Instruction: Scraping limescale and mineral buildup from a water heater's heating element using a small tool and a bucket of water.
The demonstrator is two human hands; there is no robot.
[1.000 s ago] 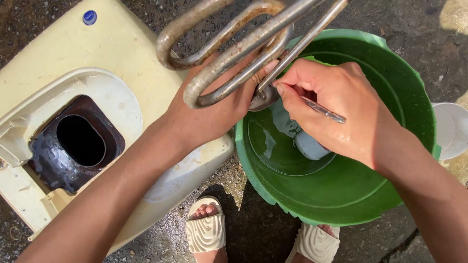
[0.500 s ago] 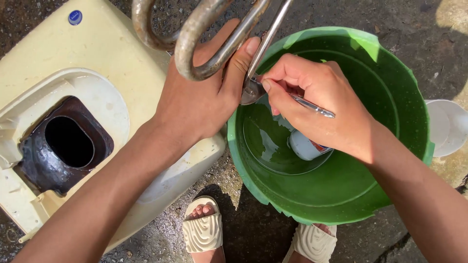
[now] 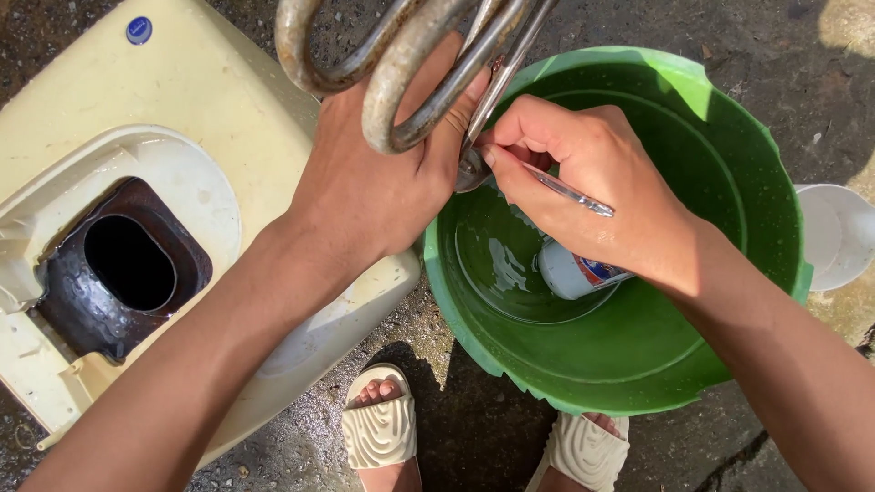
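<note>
Heating coil [image 3: 401, 68] — clamped in the left hand [image 3: 383, 182], fingers wrapped round its tubes — is held over the green bucket's [image 3: 729, 164] rim, while the right hand [image 3: 592, 182] pinches a thin metal tool [image 3: 565, 191] against its base, beside the cream casing [image 3: 219, 118].

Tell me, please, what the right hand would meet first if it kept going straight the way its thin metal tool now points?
Most likely the base of the coiled metal heating element: the right hand aims its thin metal tool up-left, and the tip already sits there, beside the left hand. Depth is hard to judge.
</note>
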